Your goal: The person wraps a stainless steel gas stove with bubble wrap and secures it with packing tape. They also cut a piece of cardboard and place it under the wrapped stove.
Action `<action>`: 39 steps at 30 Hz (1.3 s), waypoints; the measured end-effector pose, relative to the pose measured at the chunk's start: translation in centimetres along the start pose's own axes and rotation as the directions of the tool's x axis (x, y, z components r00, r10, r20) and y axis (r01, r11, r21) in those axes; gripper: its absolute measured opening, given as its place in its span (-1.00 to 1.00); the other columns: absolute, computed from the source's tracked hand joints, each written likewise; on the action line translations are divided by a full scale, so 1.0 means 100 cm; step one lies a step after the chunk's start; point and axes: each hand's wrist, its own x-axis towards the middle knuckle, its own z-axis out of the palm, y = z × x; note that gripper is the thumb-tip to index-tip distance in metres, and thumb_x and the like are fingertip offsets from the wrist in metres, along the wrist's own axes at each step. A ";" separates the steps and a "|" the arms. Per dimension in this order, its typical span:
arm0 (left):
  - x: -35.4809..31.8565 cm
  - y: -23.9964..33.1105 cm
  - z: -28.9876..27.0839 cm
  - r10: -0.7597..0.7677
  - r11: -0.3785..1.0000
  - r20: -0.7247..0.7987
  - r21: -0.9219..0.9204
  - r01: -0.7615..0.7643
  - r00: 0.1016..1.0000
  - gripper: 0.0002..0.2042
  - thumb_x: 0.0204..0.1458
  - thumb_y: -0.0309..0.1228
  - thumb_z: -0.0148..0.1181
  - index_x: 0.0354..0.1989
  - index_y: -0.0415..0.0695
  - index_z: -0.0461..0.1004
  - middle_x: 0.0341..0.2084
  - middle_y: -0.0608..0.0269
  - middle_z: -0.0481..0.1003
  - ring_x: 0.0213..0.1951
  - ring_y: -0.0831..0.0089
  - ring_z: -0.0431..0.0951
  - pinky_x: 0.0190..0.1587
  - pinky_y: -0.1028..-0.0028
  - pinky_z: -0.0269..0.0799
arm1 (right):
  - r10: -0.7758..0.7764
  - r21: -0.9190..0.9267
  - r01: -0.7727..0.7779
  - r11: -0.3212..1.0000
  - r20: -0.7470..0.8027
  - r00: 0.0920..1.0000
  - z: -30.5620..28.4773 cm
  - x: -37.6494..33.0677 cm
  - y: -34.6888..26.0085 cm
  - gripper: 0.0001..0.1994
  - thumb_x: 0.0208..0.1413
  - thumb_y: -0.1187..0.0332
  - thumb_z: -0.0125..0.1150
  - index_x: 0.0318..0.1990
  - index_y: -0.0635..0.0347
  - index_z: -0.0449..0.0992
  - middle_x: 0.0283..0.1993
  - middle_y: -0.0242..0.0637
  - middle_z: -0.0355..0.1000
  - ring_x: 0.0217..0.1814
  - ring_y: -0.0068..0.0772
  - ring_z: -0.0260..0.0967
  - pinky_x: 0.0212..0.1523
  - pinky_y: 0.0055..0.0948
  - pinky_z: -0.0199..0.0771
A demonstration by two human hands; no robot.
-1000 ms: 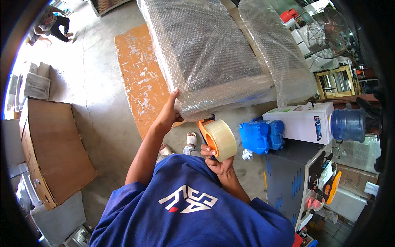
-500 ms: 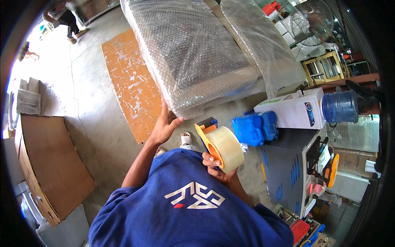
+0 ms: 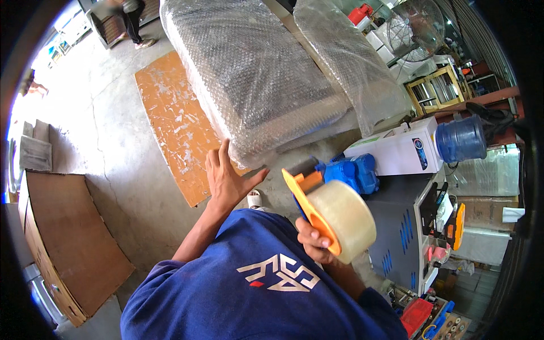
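My right hand [image 3: 315, 242] is wrapped round the handle of an orange tape dispenser [image 3: 311, 204] that carries a wide roll of clear packing tape [image 3: 347, 224]. My left hand [image 3: 228, 178] has its fingers and thumb spread, with nothing in it. It is by the near left corner of a large bulky item in bubble wrap [image 3: 255, 79]; whether the fingertips touch the wrap I cannot tell. Under and beside the wrapped item is a worn orange-brown board [image 3: 175, 124] on the floor.
A blue jug [image 3: 348, 174] and a white water dispenser with a blue bottle [image 3: 462, 139] stand on the right, near a dark cabinet [image 3: 396, 221]. A large fan [image 3: 416, 28] is behind. Brown cardboard [image 3: 73, 232] stands on the left. Another person [image 3: 131, 22] is at the far left.
The tape dispenser in my right hand has come up and to the right, closer to me. My left hand has spread its fingers wider. The distant person has shifted right in the picture.
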 end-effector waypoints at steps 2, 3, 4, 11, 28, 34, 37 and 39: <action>0.016 0.008 -0.001 0.180 0.983 -0.191 0.062 -0.171 0.965 0.28 -0.37 0.13 0.59 0.45 -0.27 -0.09 0.27 -0.31 0.12 0.32 -0.19 0.14 0.33 -0.01 0.12 | -0.028 0.023 0.029 0.999 -0.076 0.997 0.006 0.022 -0.013 -0.67 0.44 0.23 -0.07 0.09 0.36 0.35 -0.28 -0.08 0.27 -0.44 -0.44 0.24 -0.68 -0.58 0.11; 0.025 0.013 -0.001 0.268 0.963 -0.278 0.104 -0.248 0.922 0.30 -0.38 0.14 0.60 0.46 -0.26 -0.10 0.30 -0.32 0.08 0.34 -0.23 0.10 0.35 -0.05 0.09 | -0.076 0.037 0.080 0.996 -0.109 0.991 0.013 0.037 -0.014 -0.67 0.44 0.23 -0.07 0.08 0.37 0.35 -0.30 -0.08 0.27 -0.46 -0.45 0.21 -0.68 -0.58 0.08; 0.036 0.016 0.001 0.261 0.962 -0.284 -0.002 -0.273 0.923 0.35 -0.41 0.18 0.60 0.49 -0.24 -0.15 0.37 -0.41 -0.08 0.42 -0.38 -0.07 0.39 -0.17 -0.03 | -0.080 0.048 0.083 0.995 -0.072 0.994 0.004 0.044 -0.024 -0.62 0.41 0.19 -0.04 0.15 0.34 0.33 -0.23 -0.06 0.22 -0.36 -0.41 0.25 -0.61 -0.55 0.13; 0.083 0.031 0.003 -0.025 0.999 -0.110 -0.031 0.022 0.994 0.47 -0.43 0.12 0.63 0.51 -0.25 -0.38 0.39 -0.68 -0.33 0.42 -0.61 -0.35 0.39 -0.30 -0.11 | -0.108 0.034 0.108 0.994 0.017 0.994 -0.025 0.111 -0.081 -0.47 0.28 0.10 0.15 0.26 0.26 0.28 -0.12 -0.11 0.14 -0.20 -0.44 0.27 -0.54 -0.57 0.10; 0.096 0.035 -0.005 -0.150 0.984 -0.119 -0.119 0.136 0.982 0.52 -0.43 0.15 0.63 0.48 -0.34 -0.48 0.36 -0.59 -0.16 0.39 -0.40 0.04 0.35 0.03 0.23 | -0.189 -0.253 0.292 0.922 0.364 0.912 0.059 0.235 -0.154 -0.59 0.29 0.31 0.08 0.16 0.46 0.28 -0.19 -0.15 0.14 -0.34 -0.52 0.14 -0.55 -0.61 0.04; 0.109 0.024 -0.005 -0.145 0.989 -0.107 -0.046 0.141 0.984 0.49 -0.46 0.19 0.64 0.53 -0.19 -0.36 0.27 -0.58 -0.11 0.34 -0.45 -0.01 0.35 -0.03 0.15 | -0.299 -0.360 0.426 0.830 0.359 0.884 0.055 0.191 -0.148 -0.63 0.26 0.33 0.10 0.09 0.44 0.31 -0.20 -0.16 0.14 -0.36 -0.51 0.08 -0.55 -0.60 0.01; 0.112 0.025 0.004 -0.172 0.984 -0.104 -0.058 0.167 0.980 0.48 -0.45 0.20 0.63 0.54 -0.15 -0.34 0.28 -0.56 -0.11 0.36 -0.42 -0.05 0.36 -0.02 0.13 | -0.450 -0.318 0.536 0.782 0.305 0.839 0.026 0.135 -0.130 -0.64 0.26 0.31 0.11 0.06 0.45 0.33 -0.22 -0.16 0.14 -0.38 -0.52 0.05 -0.55 -0.60 -0.01; 0.113 0.024 0.005 -0.190 0.979 -0.086 -0.096 0.182 0.978 0.43 -0.45 0.19 0.64 0.56 0.05 -0.29 0.29 -0.50 -0.10 0.38 -0.37 -0.08 0.36 -0.08 0.11 | -0.554 -0.338 0.609 0.718 0.251 0.793 -0.003 0.088 -0.119 -0.57 0.23 0.25 0.14 0.10 0.41 0.33 -0.22 -0.16 0.15 -0.38 -0.50 0.06 -0.55 -0.60 0.00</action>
